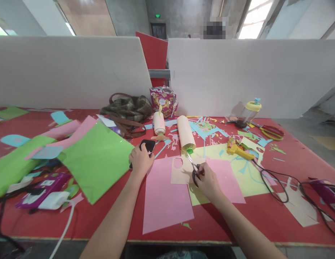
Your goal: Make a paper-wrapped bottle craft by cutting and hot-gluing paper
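My left hand (141,158) is wrapped over a black phone (149,145), which lies by the corner of a large green paper sheet (99,158). My right hand (209,181) grips black-handled scissors (193,166) by their loops. The blades point away from me, toward the green end of a cream paper-wrapped cylinder (186,132); whether they touch it I cannot tell. Under the scissors lies a cream paper piece with a cut-out hole (175,176), over pink paper (167,205) and pale yellow paper (254,180). A smaller cream-wrapped cylinder (158,122) stands beyond the phone.
A yellow glue gun (240,150) with a black cord lies at right, near red-and-yellow scissors (272,132) and a clear bottle with a yellow lid (250,112). A plaid bag (129,109) and purple snack bag (164,100) sit by white partitions. Purple power strip (44,189) at left.
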A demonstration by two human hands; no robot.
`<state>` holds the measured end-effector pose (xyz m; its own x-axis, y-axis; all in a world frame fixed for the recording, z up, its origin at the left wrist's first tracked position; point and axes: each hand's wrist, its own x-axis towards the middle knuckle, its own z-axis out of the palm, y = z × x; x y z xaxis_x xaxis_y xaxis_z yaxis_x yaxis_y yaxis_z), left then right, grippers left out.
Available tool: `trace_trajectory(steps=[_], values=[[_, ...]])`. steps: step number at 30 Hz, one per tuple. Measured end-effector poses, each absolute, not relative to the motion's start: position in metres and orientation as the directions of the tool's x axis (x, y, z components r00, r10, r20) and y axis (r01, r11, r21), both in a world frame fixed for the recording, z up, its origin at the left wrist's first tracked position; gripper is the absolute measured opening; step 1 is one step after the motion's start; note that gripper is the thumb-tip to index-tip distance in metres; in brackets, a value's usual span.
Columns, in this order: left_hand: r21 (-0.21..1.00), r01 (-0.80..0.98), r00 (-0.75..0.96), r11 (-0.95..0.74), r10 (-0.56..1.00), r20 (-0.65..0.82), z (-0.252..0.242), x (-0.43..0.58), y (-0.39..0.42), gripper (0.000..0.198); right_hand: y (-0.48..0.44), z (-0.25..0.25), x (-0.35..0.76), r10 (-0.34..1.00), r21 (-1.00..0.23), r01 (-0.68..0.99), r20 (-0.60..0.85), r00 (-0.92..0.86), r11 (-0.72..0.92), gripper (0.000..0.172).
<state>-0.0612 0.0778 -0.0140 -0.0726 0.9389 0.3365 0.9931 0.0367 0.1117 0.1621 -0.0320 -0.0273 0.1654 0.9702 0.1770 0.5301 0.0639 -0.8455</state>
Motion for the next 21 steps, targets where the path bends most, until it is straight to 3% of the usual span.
trace_trajectory(steps=[5,10,21], values=[[0.041,0.997,-0.07,0.059,0.935,0.348,-0.014,-0.059,0.083,0.051,-0.03,-0.024,0.172,0.958,-0.666,0.74,0.262,0.117,0.092,0.013],[0.004,0.998,-0.06,0.063,0.923,0.38,-0.01,-0.058,0.087,0.052,-0.031,-0.018,0.178,0.974,-0.532,0.83,0.217,-0.061,0.17,0.013],[0.027,0.998,-0.055,0.049,0.931,0.361,-0.01,-0.054,0.088,0.047,-0.03,-0.006,0.189,0.973,-0.457,0.859,0.11,-0.203,0.231,0.028]])
